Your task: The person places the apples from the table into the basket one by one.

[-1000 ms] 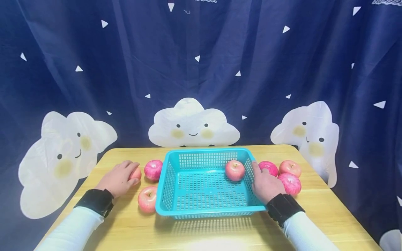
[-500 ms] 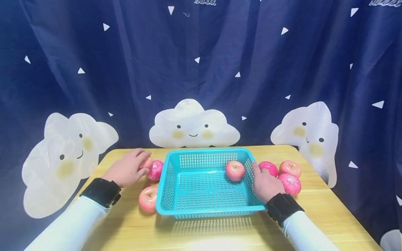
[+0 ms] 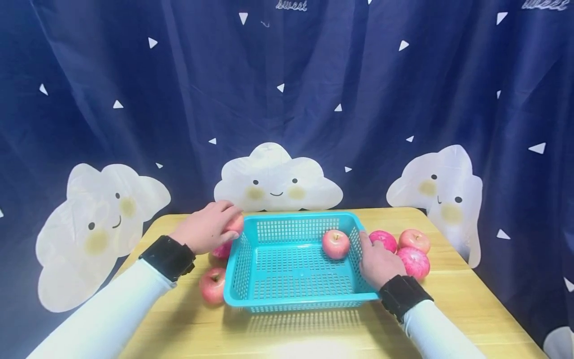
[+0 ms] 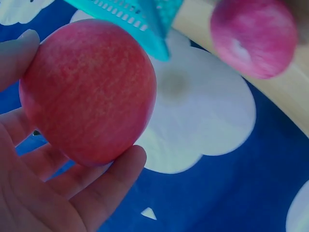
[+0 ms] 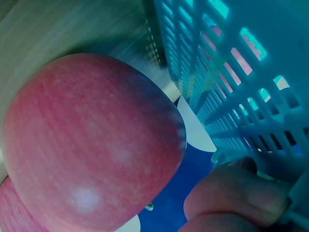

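My left hand (image 3: 207, 227) holds a red apple (image 4: 89, 92) between thumb and fingers, beside the far left corner of a turquoise plastic basket (image 3: 305, 300). Seen from the left wrist, fingertips (image 4: 130, 162) support the apple from one side and the thumb from the other. My right hand (image 3: 381, 263) grips the basket's right rim, its fingers (image 5: 231, 198) at the edge in the right wrist view. One apple (image 3: 335, 244) sits inside the basket, near its right wall. Close to the right hand, a large apple (image 5: 94, 145) lies outside the perforated wall.
Left of the basket are a darker pink apple (image 3: 221, 251), partly hidden by the left hand, and a paler apple (image 3: 213, 285) nearer the front. Two more apples, one light (image 3: 414, 240) and one streaky pink (image 3: 415, 264), rest right of it. A blue curtain (image 3: 287, 109) hangs behind the wooden table (image 3: 305, 339).
My left hand has lifted the apple off the table and carried it rightward, over the darker pink apple, to the basket's left rim. The right hand and basket stay put.
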The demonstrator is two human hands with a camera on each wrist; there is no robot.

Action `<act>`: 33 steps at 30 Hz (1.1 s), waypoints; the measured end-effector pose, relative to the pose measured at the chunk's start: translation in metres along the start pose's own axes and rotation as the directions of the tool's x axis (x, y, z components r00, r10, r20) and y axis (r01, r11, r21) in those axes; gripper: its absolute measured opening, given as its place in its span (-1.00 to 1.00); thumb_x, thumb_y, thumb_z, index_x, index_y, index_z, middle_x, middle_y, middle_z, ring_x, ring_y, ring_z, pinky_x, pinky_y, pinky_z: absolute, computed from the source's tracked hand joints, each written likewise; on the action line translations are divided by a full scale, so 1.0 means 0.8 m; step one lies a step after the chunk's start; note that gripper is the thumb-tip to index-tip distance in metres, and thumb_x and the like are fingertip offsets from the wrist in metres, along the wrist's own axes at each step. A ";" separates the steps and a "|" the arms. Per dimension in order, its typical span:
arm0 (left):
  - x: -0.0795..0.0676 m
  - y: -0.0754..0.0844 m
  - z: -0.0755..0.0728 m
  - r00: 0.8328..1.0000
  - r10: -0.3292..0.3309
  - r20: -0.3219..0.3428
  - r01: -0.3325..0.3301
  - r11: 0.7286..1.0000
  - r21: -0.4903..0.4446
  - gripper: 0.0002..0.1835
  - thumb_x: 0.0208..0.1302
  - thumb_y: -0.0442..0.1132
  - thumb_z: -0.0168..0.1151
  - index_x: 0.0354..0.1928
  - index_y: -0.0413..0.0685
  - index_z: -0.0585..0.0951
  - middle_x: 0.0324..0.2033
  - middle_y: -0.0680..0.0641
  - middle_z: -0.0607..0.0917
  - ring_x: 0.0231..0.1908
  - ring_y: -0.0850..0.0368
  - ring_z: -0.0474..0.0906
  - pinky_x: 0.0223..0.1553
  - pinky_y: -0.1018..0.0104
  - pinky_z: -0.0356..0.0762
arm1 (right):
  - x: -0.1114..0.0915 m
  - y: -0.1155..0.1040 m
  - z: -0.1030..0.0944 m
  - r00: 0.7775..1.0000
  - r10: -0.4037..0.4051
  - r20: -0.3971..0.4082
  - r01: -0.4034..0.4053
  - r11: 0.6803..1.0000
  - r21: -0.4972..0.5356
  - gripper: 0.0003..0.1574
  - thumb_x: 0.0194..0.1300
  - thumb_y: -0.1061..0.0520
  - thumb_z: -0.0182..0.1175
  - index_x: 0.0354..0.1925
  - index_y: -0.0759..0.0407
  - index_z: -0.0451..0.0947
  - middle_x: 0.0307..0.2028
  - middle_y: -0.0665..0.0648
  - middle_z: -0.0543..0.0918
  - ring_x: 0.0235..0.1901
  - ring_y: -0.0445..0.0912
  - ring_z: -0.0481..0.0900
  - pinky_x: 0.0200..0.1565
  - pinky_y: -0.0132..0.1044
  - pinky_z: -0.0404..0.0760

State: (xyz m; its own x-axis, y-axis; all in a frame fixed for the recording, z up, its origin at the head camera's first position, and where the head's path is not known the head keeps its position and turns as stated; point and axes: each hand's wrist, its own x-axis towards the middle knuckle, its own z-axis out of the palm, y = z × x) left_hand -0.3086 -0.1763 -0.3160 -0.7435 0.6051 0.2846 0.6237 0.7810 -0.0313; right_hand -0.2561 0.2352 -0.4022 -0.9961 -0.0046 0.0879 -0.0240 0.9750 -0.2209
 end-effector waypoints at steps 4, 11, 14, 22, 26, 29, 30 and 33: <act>0.015 0.014 -0.003 0.999 0.034 0.014 -0.034 0.999 -0.016 -0.42 0.09 -0.02 0.36 0.17 0.05 0.47 -0.09 -0.01 0.48 -0.12 0.06 0.37 -0.06 0.01 0.55 | -0.001 -0.001 0.000 1.000 0.005 -0.003 -0.005 1.000 0.002 -0.16 0.33 0.04 0.05 0.45 0.14 -0.06 0.11 0.54 0.37 -0.16 0.32 0.52 -0.27 0.27 0.58; 0.040 0.033 0.003 0.994 0.109 -0.013 -0.108 0.994 0.013 -0.45 0.07 0.01 0.39 0.11 0.07 0.50 -0.11 -0.02 0.51 -0.16 0.04 0.39 -0.15 0.06 0.56 | 0.000 -0.002 -0.001 1.000 0.025 0.010 -0.025 1.000 0.002 -0.18 0.36 0.04 0.02 0.45 0.15 -0.07 0.15 0.55 0.34 -0.10 0.35 0.49 -0.23 0.30 0.57; 0.051 0.040 0.007 0.990 0.139 -0.018 -0.138 0.990 0.026 -0.45 0.06 0.01 0.39 0.11 0.07 0.50 -0.14 -0.02 0.51 -0.18 0.05 0.38 -0.14 0.10 0.54 | -0.001 -0.002 -0.002 1.000 0.023 0.008 -0.023 1.000 0.006 -0.17 0.36 0.04 0.03 0.45 0.14 -0.07 0.14 0.55 0.35 -0.11 0.35 0.50 -0.23 0.30 0.57; 0.074 0.055 0.021 0.983 0.182 -0.012 -0.181 0.981 0.064 -0.46 0.09 0.06 0.35 0.09 0.05 0.51 -0.18 0.00 0.47 -0.20 0.07 0.36 -0.22 0.14 0.50 | -0.002 -0.002 0.000 1.000 0.017 -0.004 -0.017 1.000 0.006 -0.12 0.30 0.05 0.11 0.44 0.13 -0.06 0.10 0.51 0.39 -0.20 0.28 0.55 -0.29 0.25 0.60; 0.084 0.064 0.028 0.984 0.179 0.010 -0.179 0.981 0.080 -0.44 0.10 0.09 0.33 0.12 0.07 0.50 -0.15 0.00 0.49 -0.20 0.07 0.37 -0.26 0.14 0.51 | -0.002 -0.001 0.002 1.000 0.011 -0.010 -0.011 1.000 -0.008 -0.13 0.30 0.06 0.10 0.45 0.14 -0.06 0.10 0.52 0.39 -0.20 0.29 0.55 -0.28 0.26 0.60; 0.091 0.071 0.033 0.983 0.183 0.030 -0.185 0.980 0.077 -0.44 0.10 0.08 0.33 0.13 0.07 0.49 -0.16 -0.01 0.49 -0.21 0.07 0.38 -0.25 0.14 0.51 | -0.002 -0.001 0.003 1.000 0.008 -0.013 -0.008 1.000 -0.012 -0.13 0.31 0.05 0.10 0.45 0.14 -0.06 0.11 0.53 0.39 -0.20 0.29 0.55 -0.26 0.26 0.59; 0.093 0.073 0.034 0.982 0.186 0.034 -0.188 0.979 0.078 -0.44 0.10 0.08 0.33 0.14 0.07 0.49 -0.16 -0.01 0.49 -0.22 0.07 0.39 -0.25 0.14 0.51 | -0.002 -0.001 0.003 1.000 0.004 -0.014 -0.004 1.000 -0.014 -0.13 0.30 0.06 0.10 0.45 0.15 -0.06 0.10 0.54 0.39 -0.21 0.29 0.55 -0.27 0.26 0.59; 0.099 0.081 0.038 0.981 0.190 0.045 -0.194 0.977 0.085 -0.43 0.10 0.09 0.33 0.14 0.08 0.49 -0.17 0.00 0.49 -0.23 0.08 0.39 -0.23 0.15 0.51 | -0.001 -0.001 0.004 1.000 0.000 -0.022 -0.001 1.000 -0.018 -0.13 0.30 0.06 0.10 0.44 0.15 -0.05 0.09 0.53 0.40 -0.23 0.27 0.56 -0.28 0.25 0.60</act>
State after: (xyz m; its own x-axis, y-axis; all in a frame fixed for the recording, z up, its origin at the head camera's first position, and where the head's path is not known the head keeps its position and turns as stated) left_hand -0.3348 -0.0732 -0.3244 -0.6214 0.7491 0.2297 0.7331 0.6593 -0.1671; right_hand -0.2553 0.2339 -0.4049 -0.9940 0.0006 0.1094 -0.0218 0.9787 -0.2039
